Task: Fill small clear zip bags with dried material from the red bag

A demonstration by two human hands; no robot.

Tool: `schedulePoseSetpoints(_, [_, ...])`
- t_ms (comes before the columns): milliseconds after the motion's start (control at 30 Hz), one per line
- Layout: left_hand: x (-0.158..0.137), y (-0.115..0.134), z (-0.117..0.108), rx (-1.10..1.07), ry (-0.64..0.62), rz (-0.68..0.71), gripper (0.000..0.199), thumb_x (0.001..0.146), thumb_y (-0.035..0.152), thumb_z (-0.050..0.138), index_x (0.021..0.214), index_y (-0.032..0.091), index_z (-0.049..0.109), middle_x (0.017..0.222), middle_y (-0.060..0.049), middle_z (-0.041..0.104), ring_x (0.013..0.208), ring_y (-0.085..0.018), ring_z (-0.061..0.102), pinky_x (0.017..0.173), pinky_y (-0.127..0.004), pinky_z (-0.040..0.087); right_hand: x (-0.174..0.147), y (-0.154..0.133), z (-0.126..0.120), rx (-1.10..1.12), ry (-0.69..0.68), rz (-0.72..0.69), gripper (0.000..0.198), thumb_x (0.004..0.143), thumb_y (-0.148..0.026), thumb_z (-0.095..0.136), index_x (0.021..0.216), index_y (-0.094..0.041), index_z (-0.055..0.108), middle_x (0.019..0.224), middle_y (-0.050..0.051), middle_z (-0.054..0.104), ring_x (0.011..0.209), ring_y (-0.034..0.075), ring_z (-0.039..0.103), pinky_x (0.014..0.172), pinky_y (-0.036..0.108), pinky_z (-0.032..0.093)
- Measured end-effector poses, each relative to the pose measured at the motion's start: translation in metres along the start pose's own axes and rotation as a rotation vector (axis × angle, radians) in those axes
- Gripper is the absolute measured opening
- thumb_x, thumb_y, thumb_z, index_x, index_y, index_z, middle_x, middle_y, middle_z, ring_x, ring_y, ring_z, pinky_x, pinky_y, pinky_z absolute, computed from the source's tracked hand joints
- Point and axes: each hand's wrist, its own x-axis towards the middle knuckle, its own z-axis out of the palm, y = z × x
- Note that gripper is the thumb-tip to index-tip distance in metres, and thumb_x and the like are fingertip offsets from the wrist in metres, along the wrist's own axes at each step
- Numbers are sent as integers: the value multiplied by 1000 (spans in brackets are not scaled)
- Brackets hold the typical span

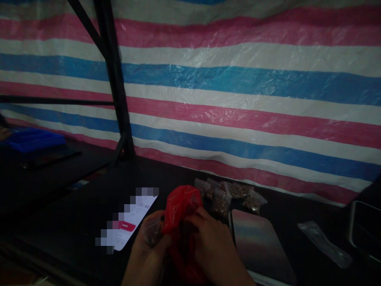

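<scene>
A crumpled red plastic bag (181, 202) is between my two hands, its dark opening facing me. My left hand (151, 246) is closed on a small clear zip bag (153, 230) and touches the red bag's left side. At the bag's right side, my right hand (211, 238) has its fingers curled over the edge, with the fingertips partly hidden inside. What lies inside the red bag is too dark to make out. Just behind it lie several small zip bags of brown bits (222, 201).
A flat scale-like device (258, 238) with a shiny plate lies to the right. Beyond it are clear plastic bags (324, 244) and a pale-rimmed tray (353, 226). A lit phone (131, 224) lies left. A blue tray (35, 139), a black post (114, 79) and a striped sheet (238, 79) stand farther off.
</scene>
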Motion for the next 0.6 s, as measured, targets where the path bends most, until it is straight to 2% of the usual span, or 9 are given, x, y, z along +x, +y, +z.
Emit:
schedulePoseSetpoints(67, [4, 0, -1, -49, -44, -46, 68, 52, 21, 85, 117, 25, 65, 98, -2, 79, 94, -30, 78, 70, -34, 62, 0, 3, 2, 94, 28, -2, 62, 76, 0, 53, 121, -35, 76, 129, -1, 75, 109, 24, 77, 91, 35, 56])
schedulePoseSetpoints(133, [8, 0, -1, -73, -35, -67, 73, 49, 21, 85, 119, 25, 64, 99, -2, 78, 94, -30, 78, 69, -33, 61, -1, 6, 4, 184, 58, 0, 60, 76, 0, 53, 118, -35, 78, 127, -2, 76, 113, 23, 75, 97, 36, 54])
schedulePoseSetpoints(267, [15, -2, -7, 4, -43, -30, 76, 52, 23, 83, 125, 26, 61, 98, -1, 77, 91, -30, 77, 68, -33, 61, 0, 17, 8, 340, 95, 36, 61, 76, 1, 52, 122, -31, 77, 125, 1, 77, 119, 23, 72, 105, 38, 51])
schedulePoseSetpoints(367, [22, -6, -18, 131, -127, 77, 74, 62, 31, 87, 129, 26, 59, 112, -4, 77, 106, -31, 76, 82, -36, 62, 1, 25, 11, 463, 115, 83, 57, 80, -2, 53, 127, -28, 75, 130, 5, 76, 124, 25, 69, 109, 41, 49])
schedulePoseSetpoints(467, [27, -10, -27, 309, -153, 181, 71, 72, 45, 88, 134, 28, 60, 129, -6, 73, 123, -30, 69, 99, -36, 58, 2, 26, 3, 602, 122, 86, 45, 86, -12, 58, 125, -27, 75, 132, 6, 75, 125, 27, 68, 111, 43, 47])
schedulePoseSetpoints(533, [27, -10, -28, 393, -183, 233, 63, 78, 52, 84, 132, 27, 62, 121, -5, 74, 116, -27, 71, 98, -35, 59, 0, 18, -7, 697, 102, 61, 38, 88, -18, 60, 123, -26, 74, 128, 5, 76, 122, 26, 69, 111, 41, 48])
schedulePoseSetpoints(600, [24, -9, -25, 425, -231, 293, 50, 84, 55, 78, 123, 26, 67, 102, -3, 76, 98, -25, 73, 89, -32, 61, -2, 7, -18, 762, 81, 31, 35, 90, -19, 59, 121, -26, 74, 125, 4, 77, 119, 24, 70, 109, 38, 50])
